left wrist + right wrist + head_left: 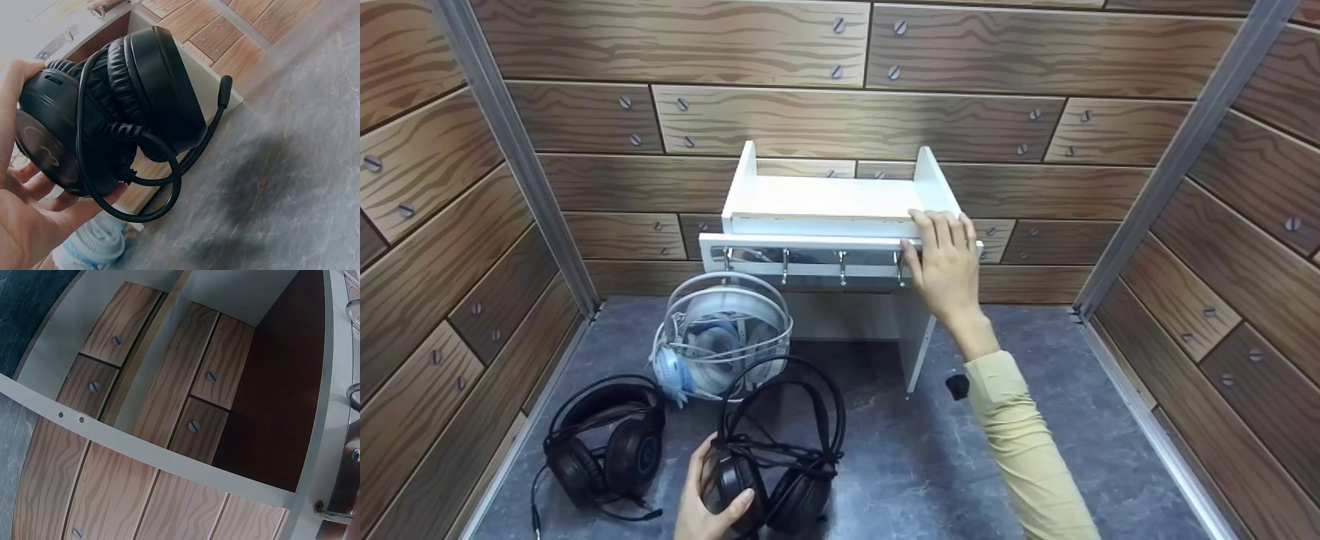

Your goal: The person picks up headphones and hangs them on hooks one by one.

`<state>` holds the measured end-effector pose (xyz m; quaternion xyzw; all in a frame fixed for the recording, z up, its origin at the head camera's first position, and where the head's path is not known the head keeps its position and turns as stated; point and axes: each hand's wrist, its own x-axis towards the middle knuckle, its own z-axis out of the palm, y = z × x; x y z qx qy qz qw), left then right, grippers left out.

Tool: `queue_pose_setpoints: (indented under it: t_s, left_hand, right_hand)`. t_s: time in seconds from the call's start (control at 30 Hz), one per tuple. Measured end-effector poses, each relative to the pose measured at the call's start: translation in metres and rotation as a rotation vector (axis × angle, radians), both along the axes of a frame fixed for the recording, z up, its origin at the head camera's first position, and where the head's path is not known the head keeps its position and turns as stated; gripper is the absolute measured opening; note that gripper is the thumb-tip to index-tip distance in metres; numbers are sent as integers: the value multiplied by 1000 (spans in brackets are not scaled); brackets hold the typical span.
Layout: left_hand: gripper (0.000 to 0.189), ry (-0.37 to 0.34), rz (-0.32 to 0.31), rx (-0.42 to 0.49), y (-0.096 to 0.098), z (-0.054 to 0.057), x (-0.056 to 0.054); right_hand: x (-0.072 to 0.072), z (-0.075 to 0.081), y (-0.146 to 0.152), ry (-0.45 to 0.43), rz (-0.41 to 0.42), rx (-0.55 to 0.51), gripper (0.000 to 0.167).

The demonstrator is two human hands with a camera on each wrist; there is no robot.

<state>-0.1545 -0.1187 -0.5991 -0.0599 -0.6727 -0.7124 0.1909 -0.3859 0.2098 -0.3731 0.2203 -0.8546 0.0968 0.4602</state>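
Observation:
My left hand (706,495) grips a black headset (802,499) by one ear cup, thumb on one side and fingers on the other. In the left wrist view, its microphone boom (224,93) sticks out and its cable (81,129) loops across the cups. My right hand (949,274) holds the right end of the hook rail on a white rack (840,241), fingers over the top and thumb in front. Metal hooks (842,266) line the rail. The right wrist view shows the rack's side panel (270,399) but no hand.
A white wire basket (789,330) with light-coloured headphones stands before the rack's left side. Another black headset (600,442) lies at the left on the grey floor (915,457). Wood-patterned walls (840,120) enclose three sides. A small black object (957,386) is beside the right sleeve.

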Motion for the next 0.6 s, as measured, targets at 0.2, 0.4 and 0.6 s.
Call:
queue_pose_setpoints:
  t_s: [0.2,0.4,0.6]
  left_hand:
    - [86,-51,41,-19,1,16,4]
    - [88,-89,59,6,4,31,6]
    - [87,-37,53,69,7,35,5]
  right_hand:
    - [-1,0,0,25,14,-19,46]
    - [-2,0,0,24,18,-23,46]
    - [-1,0,0,-7,-1,-6,46]
